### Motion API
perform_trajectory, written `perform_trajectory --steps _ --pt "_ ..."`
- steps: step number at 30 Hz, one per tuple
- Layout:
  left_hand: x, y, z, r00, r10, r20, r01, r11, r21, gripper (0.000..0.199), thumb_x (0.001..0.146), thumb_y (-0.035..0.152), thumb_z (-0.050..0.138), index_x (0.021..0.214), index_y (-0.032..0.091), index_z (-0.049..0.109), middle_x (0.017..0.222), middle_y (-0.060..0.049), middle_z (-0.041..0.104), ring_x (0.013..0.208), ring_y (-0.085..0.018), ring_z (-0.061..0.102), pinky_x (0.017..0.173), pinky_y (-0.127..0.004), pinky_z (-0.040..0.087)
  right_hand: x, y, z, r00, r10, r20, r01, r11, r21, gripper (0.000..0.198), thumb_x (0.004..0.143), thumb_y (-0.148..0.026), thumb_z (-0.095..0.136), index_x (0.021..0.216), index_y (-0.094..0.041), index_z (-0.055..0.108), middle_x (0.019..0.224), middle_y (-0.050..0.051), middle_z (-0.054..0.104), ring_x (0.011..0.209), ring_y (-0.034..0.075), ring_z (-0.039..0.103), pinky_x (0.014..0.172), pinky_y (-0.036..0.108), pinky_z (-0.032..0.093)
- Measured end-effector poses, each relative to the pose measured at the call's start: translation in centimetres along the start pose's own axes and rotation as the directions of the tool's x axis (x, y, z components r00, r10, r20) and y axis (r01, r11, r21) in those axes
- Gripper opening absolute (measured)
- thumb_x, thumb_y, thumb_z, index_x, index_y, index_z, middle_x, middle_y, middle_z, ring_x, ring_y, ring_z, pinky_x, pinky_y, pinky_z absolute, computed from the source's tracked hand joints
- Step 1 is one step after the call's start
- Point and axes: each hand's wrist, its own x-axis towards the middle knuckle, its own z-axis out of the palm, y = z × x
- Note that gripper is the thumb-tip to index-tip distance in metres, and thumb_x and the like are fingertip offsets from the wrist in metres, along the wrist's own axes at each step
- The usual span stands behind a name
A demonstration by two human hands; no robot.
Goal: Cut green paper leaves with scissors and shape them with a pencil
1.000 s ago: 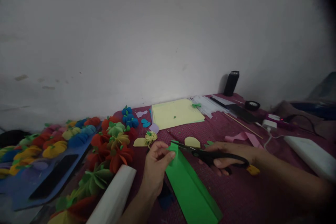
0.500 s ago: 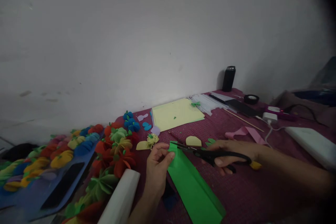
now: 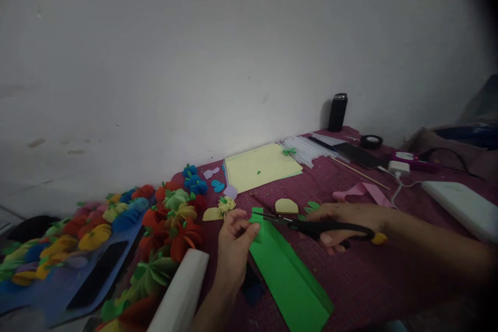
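Observation:
My left hand (image 3: 235, 241) pinches the far end of a long green strip (image 3: 286, 275), which looks like felt or craft foam and runs toward me over the table. In my right hand (image 3: 334, 220) is a pair of black-handled scissors (image 3: 307, 226), blades pointing left across the strip's tip, close to my left fingers. A pale yellow piece with a rounded edge (image 3: 287, 206) lies just beyond the blades. Green leaf shapes (image 3: 312, 206) are beside my right hand. Past my left hand sits a small crinkled yellow flower (image 3: 226, 205).
Many colourful pumpkin-like craft pieces (image 3: 182, 236) cover the left side. A white roll (image 3: 181, 290) lies by my left forearm. Pale yellow sheets (image 3: 260, 168) rest near the wall. Rightward are a pink ribbon (image 3: 361, 193), a black phone (image 3: 356, 155), a white box (image 3: 459, 207) and a black can (image 3: 337, 112).
The scissors' handles have come closer together as my right fingers closed. My left hand keeps its pinch on the green strip, and the view has shifted slightly.

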Motion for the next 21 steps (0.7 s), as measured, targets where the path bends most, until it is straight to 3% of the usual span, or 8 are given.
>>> perform_trajectory --steps 7,14,21 --pt "-0.1 0.2 0.3 0.99 -0.14 0.015 0.14 0.988 -0.069 0.024 0.062 0.024 0.079 0.076 0.016 0.061 0.06 0.004 0.059 0.054 -0.008 0.051 0.054 -0.019 0.039 0.2 0.1 -0.3 0.999 0.053 0.002 -0.052 0.994 -0.096 0.044 0.081 -0.044 0.063 0.112 -0.014 0.056 0.074 0.002 0.059 0.056 0.009 0.054 0.047 0.018 0.041" --pt "-0.2 0.2 0.4 0.986 -0.164 -0.003 0.164 0.984 -0.075 0.021 0.058 0.025 0.081 0.068 0.015 0.066 0.059 0.003 0.062 0.054 -0.008 0.051 0.053 -0.019 0.039 0.4 -0.8 -0.1 0.998 0.041 -0.051 -0.052 0.97 -0.238 0.053 0.078 -0.045 0.064 0.12 -0.013 0.056 0.073 0.003 0.055 0.059 0.012 0.052 0.05 0.021 0.041" --pt "-0.2 0.7 0.6 0.98 -0.199 -0.026 0.196 0.977 -0.085 0.023 0.053 0.026 0.083 0.065 0.014 0.068 0.058 0.002 0.062 0.052 -0.008 0.051 0.052 -0.02 0.038 0.8 -0.7 0.0 0.998 0.022 -0.063 -0.036 0.971 -0.234 0.054 0.074 -0.046 0.067 0.118 -0.016 0.059 0.074 0.002 0.052 0.061 0.012 0.049 0.051 0.021 0.04"
